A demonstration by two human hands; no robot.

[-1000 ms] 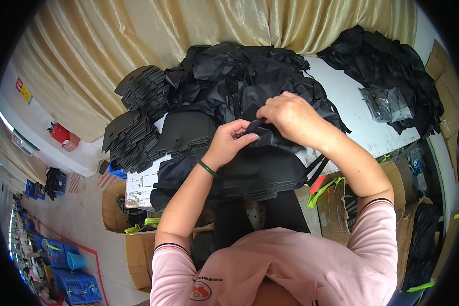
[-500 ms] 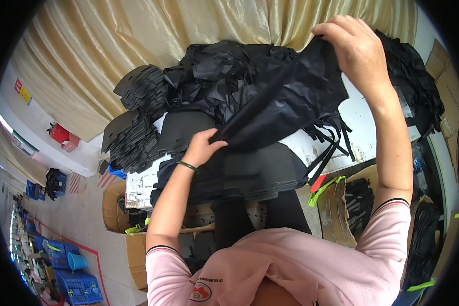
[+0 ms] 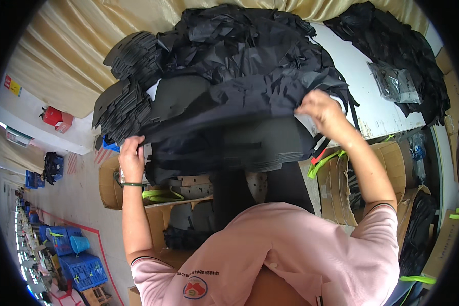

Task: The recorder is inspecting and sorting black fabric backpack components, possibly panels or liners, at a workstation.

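A piece of black fabric [image 3: 214,109] stretches between my hands, low over the front of the white table. My left hand [image 3: 132,153] pinches its left end near the table's front edge. At its right end my right hand [image 3: 321,113] grips the edge, slightly blurred, with fingers closed. Under and in front of the fabric lies a stack of flat black panels [image 3: 265,143], its layered edges showing at the right. A rounded black panel [image 3: 181,97] lies just behind the fabric.
Stacked black pieces [image 3: 122,109] stand at the left. A large heap of black fabric [image 3: 245,43] fills the back; another heap [image 3: 392,56] lies right, beside a clear plastic bag [image 3: 395,84]. Cardboard boxes [image 3: 336,194] stand below the table. Blue crates [image 3: 84,270] are on the floor far left.
My right hand has come down and nearer, lowering the raised fabric over the panels. My left hand has moved left, so the fabric now spreads sideways. My view has shifted too.
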